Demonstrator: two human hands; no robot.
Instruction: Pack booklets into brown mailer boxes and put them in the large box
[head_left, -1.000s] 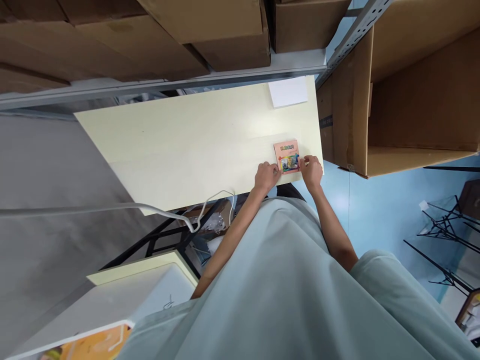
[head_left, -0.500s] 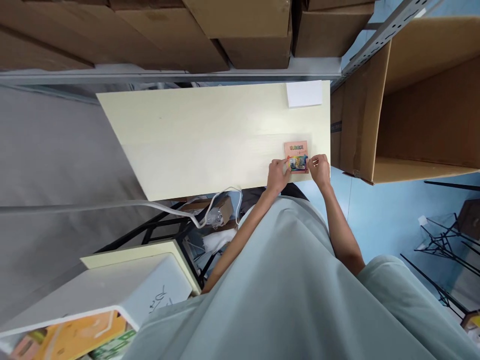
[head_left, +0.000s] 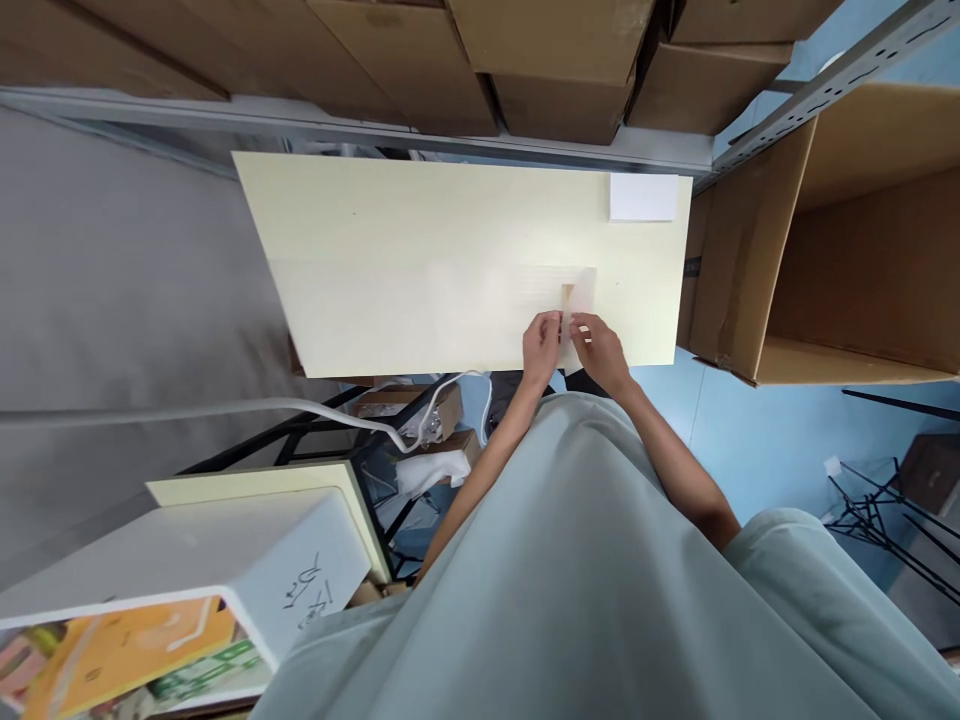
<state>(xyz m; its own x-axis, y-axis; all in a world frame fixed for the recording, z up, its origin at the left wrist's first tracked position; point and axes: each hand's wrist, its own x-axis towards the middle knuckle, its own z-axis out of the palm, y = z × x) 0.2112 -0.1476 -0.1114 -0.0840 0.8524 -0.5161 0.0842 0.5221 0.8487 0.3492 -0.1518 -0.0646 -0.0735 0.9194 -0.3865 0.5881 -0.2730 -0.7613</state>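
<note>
Near the front edge of the cream tabletop (head_left: 390,270), my left hand (head_left: 541,345) pinches the left side of a small booklet (head_left: 568,292), of which only a narrow tan and dark strip shows between my hands. My right hand (head_left: 598,350) is closed at a pale, thin sheet (head_left: 583,290) on the right of that strip. Whether this sheet is a page or a clear sleeve cannot be made out. The picture cover is out of sight. A white stack of paper (head_left: 643,198) lies at the table's back right corner.
Cardboard boxes (head_left: 555,45) line a metal shelf (head_left: 360,125) behind the table. A large open carton (head_left: 750,240) stands to the right. At the lower left is a white bin (head_left: 300,580) with colourful packets. A white cable (head_left: 285,404) hangs in front of the table's left part.
The booklet's pink picture cover has gone from view, and a narrow strip with a pale sheet shows instead. My right hand has moved left, closer to my left hand. The camera view has shifted.
</note>
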